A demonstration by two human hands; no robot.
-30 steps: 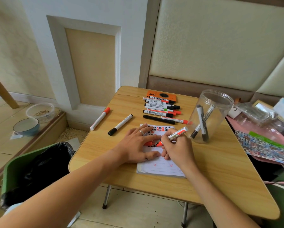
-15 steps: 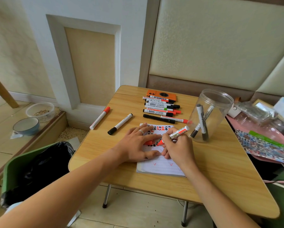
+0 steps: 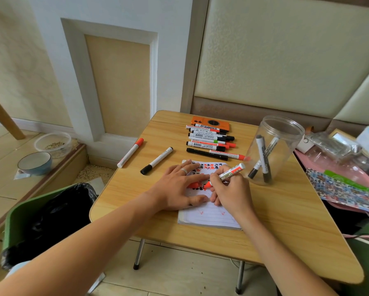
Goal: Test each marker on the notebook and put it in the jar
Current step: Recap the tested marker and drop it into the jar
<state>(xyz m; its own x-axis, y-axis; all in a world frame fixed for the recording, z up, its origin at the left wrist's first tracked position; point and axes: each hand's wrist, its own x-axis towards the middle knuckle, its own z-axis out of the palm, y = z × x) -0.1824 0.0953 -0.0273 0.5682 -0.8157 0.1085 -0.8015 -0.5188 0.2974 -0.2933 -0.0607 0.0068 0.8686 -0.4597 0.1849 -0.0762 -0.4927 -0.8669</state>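
Red marker on the page

Right hand [image 3: 232, 193] grips the red marker [image 3: 226, 175], tip down on the notebook [image 3: 209, 216]; left hand [image 3: 179, 189] lies flat, fingers spread, pinning it to the tabletop [image 3: 286, 221]. Jar [image 3: 273, 150] stands just right.

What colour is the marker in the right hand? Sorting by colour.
Red-orange marker, white barrel; head view.

Left grip [image 3: 180, 189] flat; right grip [image 3: 230, 191] curled, pinching.

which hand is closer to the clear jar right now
Right. The right hand holds a red marker over the notebook, just beside the jar. The left hand lies flat on the notebook, farther from the jar.
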